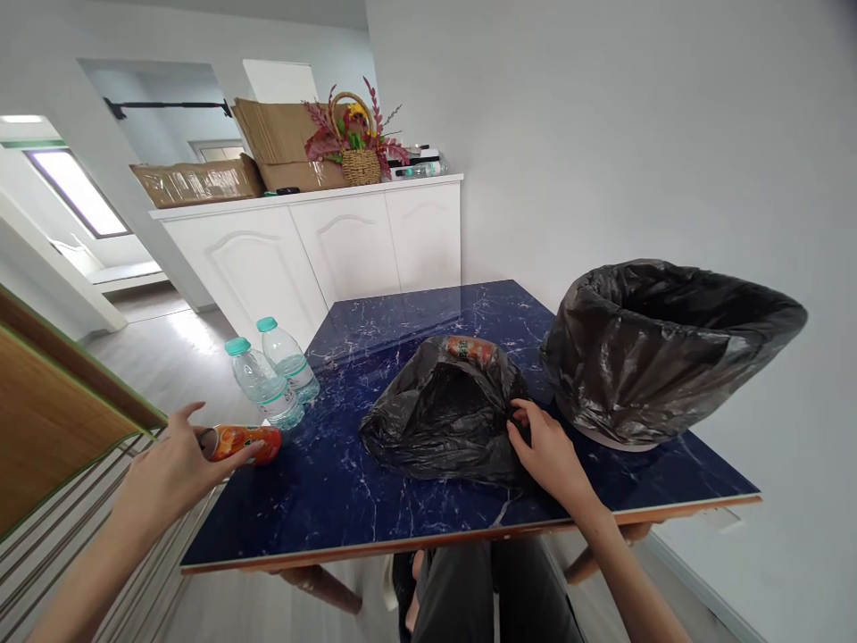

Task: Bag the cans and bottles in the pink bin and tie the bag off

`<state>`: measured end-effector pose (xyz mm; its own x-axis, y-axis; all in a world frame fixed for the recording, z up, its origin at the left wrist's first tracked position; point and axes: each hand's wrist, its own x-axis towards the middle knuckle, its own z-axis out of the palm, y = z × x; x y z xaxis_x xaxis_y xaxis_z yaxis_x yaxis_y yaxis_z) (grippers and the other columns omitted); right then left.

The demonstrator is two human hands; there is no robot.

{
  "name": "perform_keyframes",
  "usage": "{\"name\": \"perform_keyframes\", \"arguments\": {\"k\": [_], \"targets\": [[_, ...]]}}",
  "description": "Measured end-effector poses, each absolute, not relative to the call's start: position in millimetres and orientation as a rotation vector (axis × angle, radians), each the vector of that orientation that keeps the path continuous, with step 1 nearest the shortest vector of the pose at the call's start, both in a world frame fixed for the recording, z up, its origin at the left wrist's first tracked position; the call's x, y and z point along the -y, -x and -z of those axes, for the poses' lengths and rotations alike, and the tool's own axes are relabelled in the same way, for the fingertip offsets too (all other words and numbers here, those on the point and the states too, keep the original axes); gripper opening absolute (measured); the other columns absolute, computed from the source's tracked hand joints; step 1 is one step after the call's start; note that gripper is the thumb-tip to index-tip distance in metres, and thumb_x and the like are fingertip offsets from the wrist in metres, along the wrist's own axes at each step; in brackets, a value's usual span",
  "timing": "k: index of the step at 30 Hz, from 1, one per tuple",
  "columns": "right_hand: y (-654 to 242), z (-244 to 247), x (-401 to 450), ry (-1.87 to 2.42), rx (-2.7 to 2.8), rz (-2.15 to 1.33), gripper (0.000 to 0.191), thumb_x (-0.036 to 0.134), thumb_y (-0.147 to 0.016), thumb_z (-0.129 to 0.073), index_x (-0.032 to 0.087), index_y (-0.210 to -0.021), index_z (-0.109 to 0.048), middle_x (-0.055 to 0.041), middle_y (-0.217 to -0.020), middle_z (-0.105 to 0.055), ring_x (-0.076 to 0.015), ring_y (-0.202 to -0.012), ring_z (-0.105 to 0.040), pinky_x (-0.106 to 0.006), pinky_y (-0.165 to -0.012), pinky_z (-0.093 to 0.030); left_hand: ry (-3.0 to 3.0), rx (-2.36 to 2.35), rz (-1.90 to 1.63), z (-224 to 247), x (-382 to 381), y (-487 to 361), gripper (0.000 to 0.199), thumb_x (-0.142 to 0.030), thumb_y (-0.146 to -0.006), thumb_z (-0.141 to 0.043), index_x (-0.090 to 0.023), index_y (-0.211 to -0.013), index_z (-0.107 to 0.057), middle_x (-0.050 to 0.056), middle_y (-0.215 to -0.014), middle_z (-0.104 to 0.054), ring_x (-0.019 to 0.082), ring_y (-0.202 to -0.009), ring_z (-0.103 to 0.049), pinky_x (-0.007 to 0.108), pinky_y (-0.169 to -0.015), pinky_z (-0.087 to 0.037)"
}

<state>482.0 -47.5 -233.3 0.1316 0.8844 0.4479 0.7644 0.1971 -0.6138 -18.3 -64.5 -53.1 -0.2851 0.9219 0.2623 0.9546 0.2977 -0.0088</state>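
My left hand is at the table's left edge, closed round an orange drink can lying on its side, thumb along its near side. Just beyond it, two clear water bottles with teal caps stand side by side. My right hand pinches the right side of a crumpled black plastic bag, whose mouth gapes towards me. A second orange can lies on its side at the bag's far edge; whether it is inside the bag or on it, I cannot tell.
A bin lined with a black bag stands on the right of the blue marbled table. Behind the table, a white cabinet carries cardboard boxes, a flower basket and a lying bottle. A wooden panel rises at left.
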Motion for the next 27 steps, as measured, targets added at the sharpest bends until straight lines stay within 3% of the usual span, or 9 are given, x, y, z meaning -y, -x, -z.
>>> {"name": "perform_keyframes", "arguments": {"k": [5, 10, 17, 22, 25, 27], "targets": [[-483, 235, 47, 1.575, 1.655, -0.181, 0.035, 0.038, -0.102, -0.048, 0.020, -0.130, -0.059, -0.0111, -0.107, -0.074, -0.0317, -0.101, -0.072, -0.049, -0.092, -0.056, 1.771, 2.363, 0.187, 48, 51, 9, 0.116, -0.087, -0.084, -0.056, -0.007, -0.160, -0.021, 0.018, -0.118, -0.078, 0.041, -0.101, -0.078, 0.039, -0.079, -0.054], [-483, 235, 47, 1.557, 1.659, -0.142, 0.034, 0.038, -0.103, -0.048, 0.021, -0.129, -0.060, -0.0118, -0.107, -0.075, -0.0307, -0.100, -0.072, -0.047, -0.091, -0.056, 1.735, 2.373, 0.220, 49, 44, 7, 0.122, -0.085, -0.081, -0.060, -0.002, -0.159, -0.018, 0.026, -0.125, -0.075, 0.046, -0.109, -0.076, 0.045, -0.083, -0.057], [-483, 235, 48, 1.572, 1.671, -0.146, 0.034, 0.039, -0.103, -0.048, 0.021, -0.130, -0.059, -0.0110, -0.106, -0.074, -0.0304, -0.100, -0.072, -0.045, -0.088, -0.057, 1.780, 2.374, 0.136, 46, 42, 5, 0.125, -0.088, -0.084, -0.055, 0.000, -0.161, -0.012, 0.017, -0.105, -0.079, 0.046, -0.102, -0.078, 0.043, -0.079, -0.056], [-483, 235, 48, 1.580, 1.681, -0.141, 0.035, 0.040, -0.104, -0.048, 0.021, -0.131, -0.059, -0.0116, -0.107, -0.075, -0.0299, -0.098, -0.073, -0.044, -0.086, -0.057, 1.773, 2.386, 0.138, 51, 40, 3, 0.127, -0.088, -0.085, -0.053, 0.004, -0.162, -0.012, 0.018, -0.094, -0.079, 0.045, -0.092, -0.078, 0.040, -0.074, -0.055], [-483, 235, 48, 1.576, 1.674, -0.139, 0.034, 0.039, -0.104, -0.048, 0.021, -0.130, -0.059, -0.0115, -0.106, -0.075, -0.0306, -0.099, -0.073, -0.046, -0.089, -0.057, 1.773, 2.310, 0.256, 58, 43, 3, 0.135, -0.087, -0.079, -0.060, 0.006, -0.163, -0.012, 0.028, -0.116, -0.075, 0.049, -0.108, -0.074, 0.048, -0.087, -0.057], [-482, 233, 48, 1.557, 1.667, -0.149, 0.034, 0.038, -0.104, -0.047, 0.021, -0.130, -0.059, -0.0118, -0.106, -0.074, -0.0310, -0.099, -0.072, -0.047, -0.090, -0.057, 1.725, 2.107, 0.442, 63, 51, -1, 0.135, -0.084, -0.075, -0.065, 0.006, -0.163, -0.019, 0.036, -0.141, -0.061, 0.054, -0.130, -0.062, 0.058, -0.103, -0.052]]}}
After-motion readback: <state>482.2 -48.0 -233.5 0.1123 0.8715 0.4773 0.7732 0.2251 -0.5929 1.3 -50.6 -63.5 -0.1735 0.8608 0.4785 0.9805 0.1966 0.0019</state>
